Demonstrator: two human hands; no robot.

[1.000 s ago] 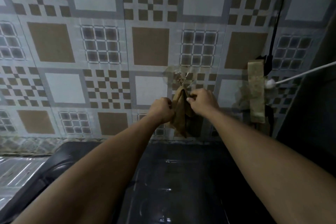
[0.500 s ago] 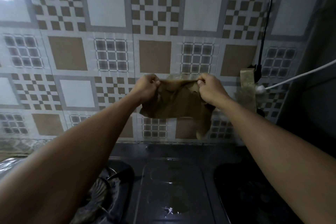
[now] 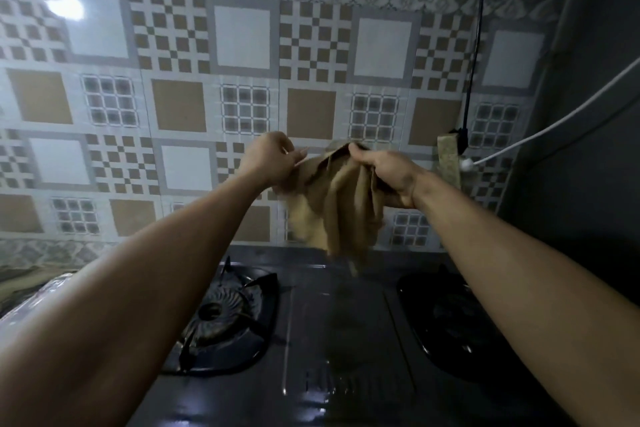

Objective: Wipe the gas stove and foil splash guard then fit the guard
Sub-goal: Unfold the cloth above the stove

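A tan cloth (image 3: pixel 332 204) hangs bunched in front of the tiled wall, above the back of the dark gas stove (image 3: pixel 346 340). My right hand (image 3: pixel 388 170) grips its top right part. My left hand (image 3: pixel 273 159) pinches its left edge between thumb and fingers. The stove's left burner (image 3: pixel 225 315) and right burner (image 3: pixel 446 319) show below my arms. A crinkled shiny foil sheet (image 3: pixel 41 295), likely the splash guard, lies at the left edge, mostly hidden by my left forearm.
The patterned tile wall (image 3: pixel 242 107) rises right behind the stove. A second tan cloth (image 3: pixel 448 159) hangs at the right by a black cable (image 3: pixel 474 45) and a white cord (image 3: pixel 554 121). A dark wall closes the right side.
The cloth went from bunched near a wall hook, to spread wide between both hands, to gathered again now. My hands rose and came closer; the view tilted to show more stove.
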